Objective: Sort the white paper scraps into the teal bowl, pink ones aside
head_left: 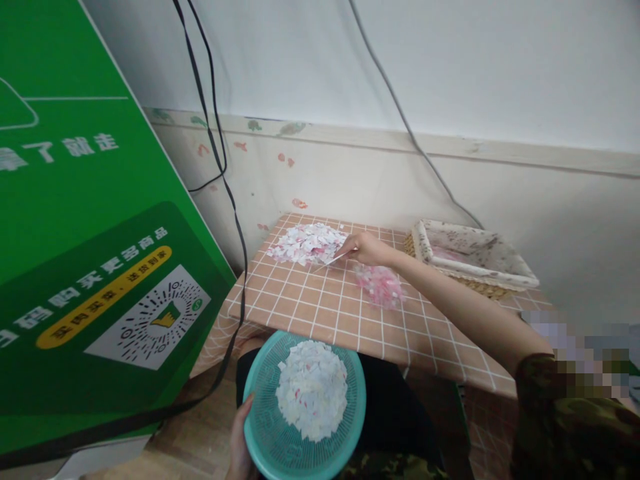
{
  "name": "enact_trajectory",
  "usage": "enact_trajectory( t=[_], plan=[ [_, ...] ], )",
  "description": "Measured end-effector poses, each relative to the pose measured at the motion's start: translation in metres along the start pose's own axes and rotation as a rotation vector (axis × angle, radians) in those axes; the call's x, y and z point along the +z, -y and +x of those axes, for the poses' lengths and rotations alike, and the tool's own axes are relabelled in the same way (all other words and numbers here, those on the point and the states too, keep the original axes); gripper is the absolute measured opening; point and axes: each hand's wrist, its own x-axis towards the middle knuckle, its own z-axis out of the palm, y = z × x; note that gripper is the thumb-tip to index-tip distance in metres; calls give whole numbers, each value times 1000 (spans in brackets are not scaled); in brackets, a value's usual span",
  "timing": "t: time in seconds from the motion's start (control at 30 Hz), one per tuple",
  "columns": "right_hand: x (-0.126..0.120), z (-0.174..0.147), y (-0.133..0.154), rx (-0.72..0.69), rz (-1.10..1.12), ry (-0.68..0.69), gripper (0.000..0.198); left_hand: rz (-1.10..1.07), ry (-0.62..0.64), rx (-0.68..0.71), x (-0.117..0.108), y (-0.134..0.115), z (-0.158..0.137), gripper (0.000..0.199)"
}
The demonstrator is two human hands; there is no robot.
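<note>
The thin white strip [336, 259] looks narrow, flat and pale; whether it is paper or a tool, I cannot tell. It is beyond the teal colander [260, 400], above the checked table [320, 300], at the near right edge of the pile of white scraps [305, 243]. The colander is round, with slotted walls, and contains a heap of white pieces [313, 393] with few pink marks. Beyond the colander to the right is a wicker basket [475, 283], lined with patterned cloth, with something pinkish inside; nearer to the colander lies a pink heap [381, 287]. The strip's long axis is slanting, its free end pointing left and down from the right hand [365, 249], whose fingers pinch it narrowly. The left hand [240, 437] grips the colander's left rim, thumb on top; its other fingers are hidden.
</note>
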Motion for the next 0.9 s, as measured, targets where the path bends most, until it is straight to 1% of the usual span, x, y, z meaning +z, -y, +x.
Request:
enact_trajectory(
  t=[0.13,0.27,0.47,0.6,0.67,0.73,0.8,0.9],
  plan=[
    [0,-1,3,-6,-23,-9,33,-10,19,-10,-1,-1,-1,23],
    [-4,-9,13,9,-20,24,35,-6,38,-37,0,-2,-3,23],
    [-13,-27,22,10,28,48,28,-41,64,-58,0,-1,-3,21],
    [-25,-38,20,83,41,123,24,-39,44,-72,-1,-1,-2,21],
    [-34,-43,16,113,67,136,24,-38,44,-71,-1,-1,-2,21],
    [-43,-45,11,150,97,103,25,-40,46,-66,-1,-1,-2,21],
    [-49,-46,5,202,111,35,25,-41,48,-67,0,-1,-1,20],
    [-53,-43,-5,285,41,-61,24,-37,67,-73,0,-1,-1,21]
  ],
)
